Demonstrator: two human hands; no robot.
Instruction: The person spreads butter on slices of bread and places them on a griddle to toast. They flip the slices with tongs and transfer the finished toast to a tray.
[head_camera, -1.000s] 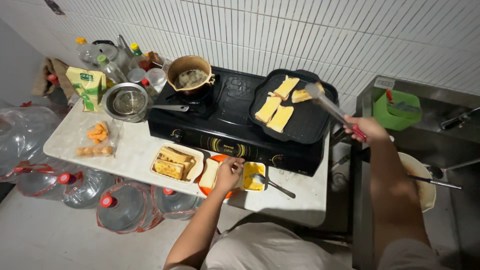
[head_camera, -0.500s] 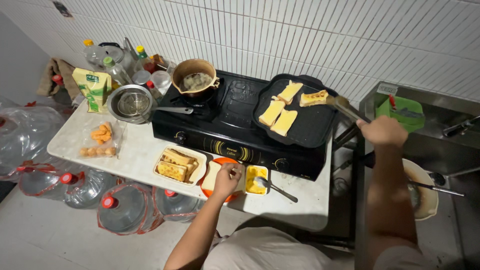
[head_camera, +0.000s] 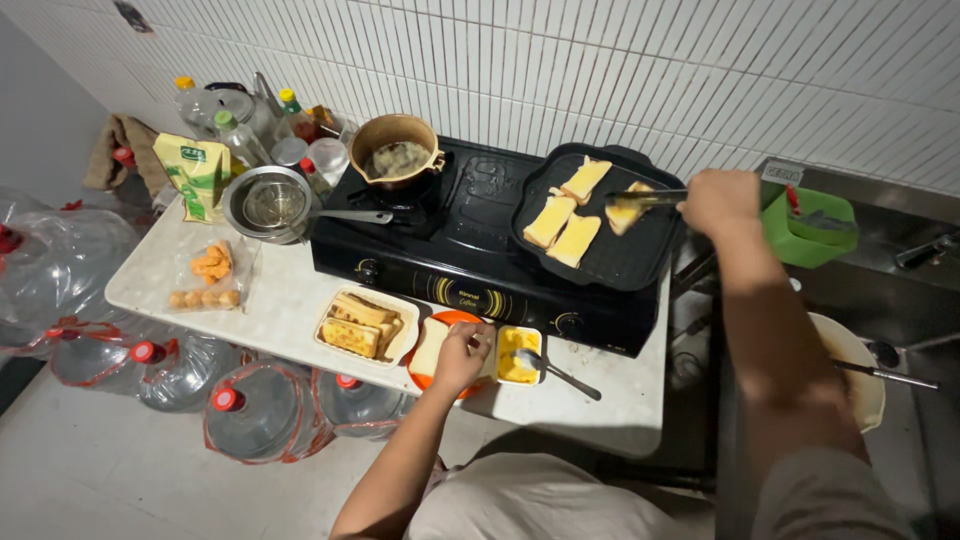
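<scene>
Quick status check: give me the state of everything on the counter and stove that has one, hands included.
Right hand: gripping tongs shut on a bread slice over the griddle pan.
Left hand: resting on bread on the orange plate.
Three other slices: flat on the griddle.
Brown pot: uncovered, on the burner.
Egg dish: holds a utensil.

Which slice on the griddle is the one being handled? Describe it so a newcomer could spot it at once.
Find the black stove against the tiled wall; on its right side sits a black square griddle pan. Of four yellow bread slices there, it is the rightmost slice, the only one gripped by the metal tongs in the right hand.
</scene>
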